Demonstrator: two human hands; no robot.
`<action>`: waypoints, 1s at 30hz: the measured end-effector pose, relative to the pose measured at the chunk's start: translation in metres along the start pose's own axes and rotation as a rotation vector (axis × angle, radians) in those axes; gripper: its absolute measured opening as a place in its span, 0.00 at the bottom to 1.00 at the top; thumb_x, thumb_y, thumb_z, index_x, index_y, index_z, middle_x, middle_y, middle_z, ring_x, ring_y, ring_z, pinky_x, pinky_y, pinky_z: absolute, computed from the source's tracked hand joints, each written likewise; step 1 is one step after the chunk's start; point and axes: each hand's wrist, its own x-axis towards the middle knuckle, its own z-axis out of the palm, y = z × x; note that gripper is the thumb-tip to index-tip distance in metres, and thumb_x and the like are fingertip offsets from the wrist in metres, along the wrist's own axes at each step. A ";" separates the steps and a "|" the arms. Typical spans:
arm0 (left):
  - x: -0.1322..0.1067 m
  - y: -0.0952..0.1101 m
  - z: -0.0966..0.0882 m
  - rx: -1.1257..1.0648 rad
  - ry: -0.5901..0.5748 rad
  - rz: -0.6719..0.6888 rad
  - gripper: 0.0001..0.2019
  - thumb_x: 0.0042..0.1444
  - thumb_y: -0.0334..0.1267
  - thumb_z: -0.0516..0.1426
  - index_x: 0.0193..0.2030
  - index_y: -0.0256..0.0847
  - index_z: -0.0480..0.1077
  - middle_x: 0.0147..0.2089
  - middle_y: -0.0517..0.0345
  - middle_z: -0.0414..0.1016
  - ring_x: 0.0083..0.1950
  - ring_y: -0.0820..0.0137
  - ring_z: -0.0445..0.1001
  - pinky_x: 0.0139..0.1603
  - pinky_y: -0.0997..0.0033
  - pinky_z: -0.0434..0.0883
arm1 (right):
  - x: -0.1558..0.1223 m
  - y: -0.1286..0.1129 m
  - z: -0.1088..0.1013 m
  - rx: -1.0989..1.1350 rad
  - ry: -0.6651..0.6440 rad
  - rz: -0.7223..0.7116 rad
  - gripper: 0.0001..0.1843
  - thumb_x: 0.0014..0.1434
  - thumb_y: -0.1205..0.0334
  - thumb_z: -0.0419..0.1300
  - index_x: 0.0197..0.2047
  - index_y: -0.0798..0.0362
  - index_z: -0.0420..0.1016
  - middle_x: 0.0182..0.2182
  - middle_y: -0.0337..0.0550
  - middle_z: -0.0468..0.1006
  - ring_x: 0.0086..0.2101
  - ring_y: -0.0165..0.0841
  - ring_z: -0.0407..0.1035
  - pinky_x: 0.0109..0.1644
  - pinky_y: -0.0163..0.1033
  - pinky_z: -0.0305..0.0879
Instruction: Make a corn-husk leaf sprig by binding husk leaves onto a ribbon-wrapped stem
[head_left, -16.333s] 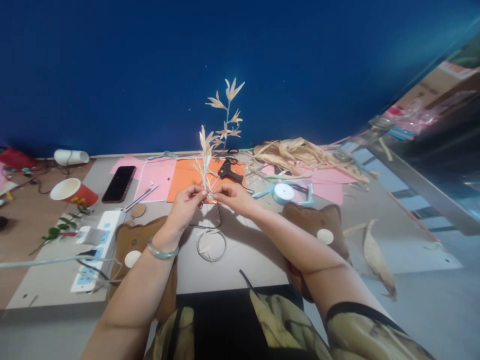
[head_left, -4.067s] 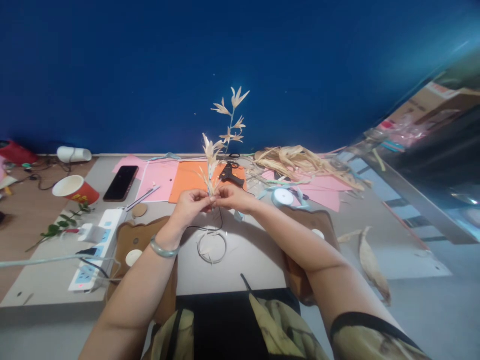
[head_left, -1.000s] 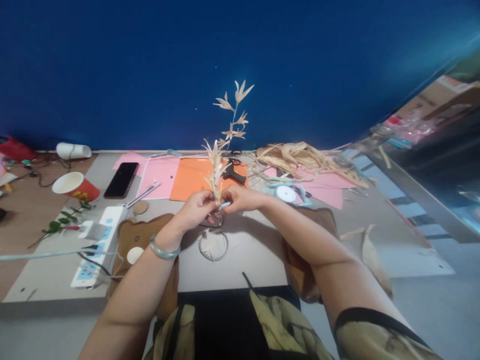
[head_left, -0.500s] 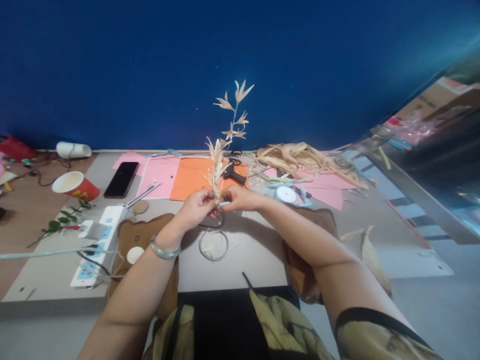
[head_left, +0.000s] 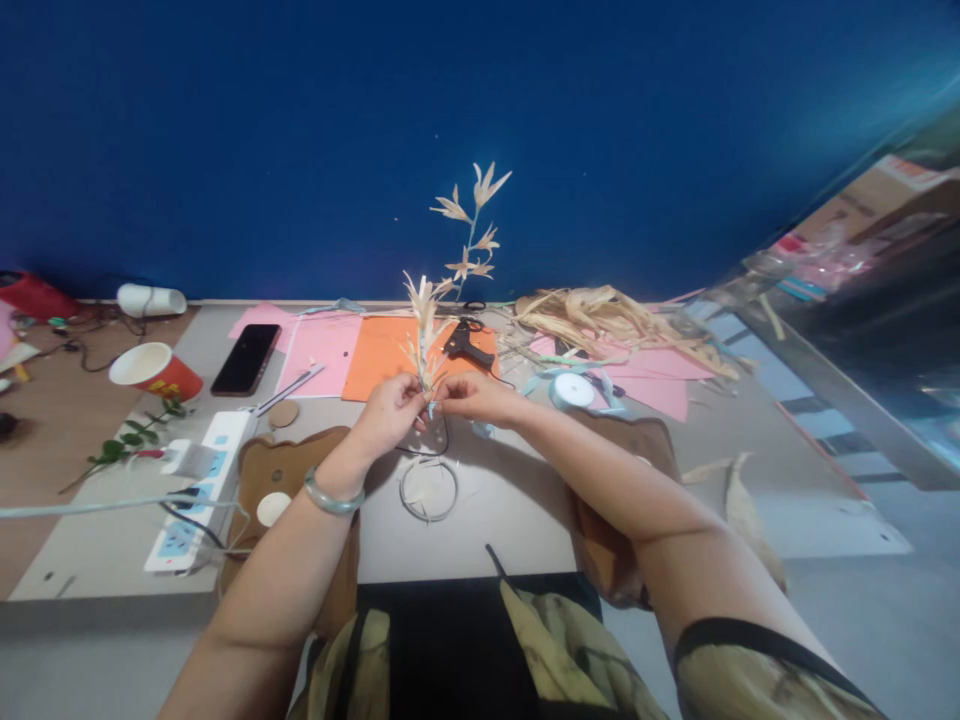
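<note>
My left hand (head_left: 390, 412) and my right hand (head_left: 475, 395) meet in front of me above the grey table (head_left: 517, 500). Both pinch the bottom of an upright sprig of dried straw leaves (head_left: 424, 330). A thin pale blue ribbon (head_left: 433, 406) shows between the fingertips at the sprig's base. A taller dried leaf stem (head_left: 471, 232) stands behind it against the blue wall. A wire ring (head_left: 427, 488) lies on the table just below my hands.
Orange paper (head_left: 382, 352) and pink sheets lie beyond, with a black glue gun (head_left: 466, 342), a ribbon spool (head_left: 570, 391) and a heap of dried husks (head_left: 607, 315). At the left are a phone (head_left: 245, 357), a red cup (head_left: 154, 372) and a power strip (head_left: 196, 475).
Over the last second my hands stayed pinched at the sprig's base with small finger shifts. The ribbon end between my fingertips has grown shorter.
</note>
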 end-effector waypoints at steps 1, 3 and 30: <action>0.001 -0.001 0.000 0.007 0.007 -0.002 0.09 0.52 0.41 0.59 0.34 0.37 0.66 0.21 0.61 0.71 0.21 0.73 0.73 0.24 0.75 0.72 | 0.001 0.002 0.002 0.013 0.034 0.009 0.18 0.45 0.51 0.67 0.27 0.58 0.72 0.20 0.34 0.68 0.21 0.21 0.56 0.23 0.30 0.49; 0.001 -0.002 -0.001 0.019 0.023 -0.001 0.09 0.53 0.40 0.59 0.33 0.38 0.65 0.20 0.62 0.70 0.20 0.74 0.72 0.23 0.75 0.71 | 0.002 0.006 0.006 0.041 0.086 0.051 0.19 0.44 0.50 0.67 0.27 0.58 0.72 0.16 0.31 0.64 0.18 0.20 0.52 0.21 0.30 0.45; 0.005 -0.006 -0.001 0.071 0.059 -0.001 0.06 0.54 0.36 0.58 0.32 0.37 0.66 0.20 0.61 0.71 0.20 0.73 0.73 0.23 0.76 0.72 | 0.011 0.007 0.009 0.212 -0.057 0.086 0.13 0.44 0.61 0.67 0.27 0.55 0.66 0.17 0.29 0.65 0.16 0.20 0.54 0.19 0.27 0.49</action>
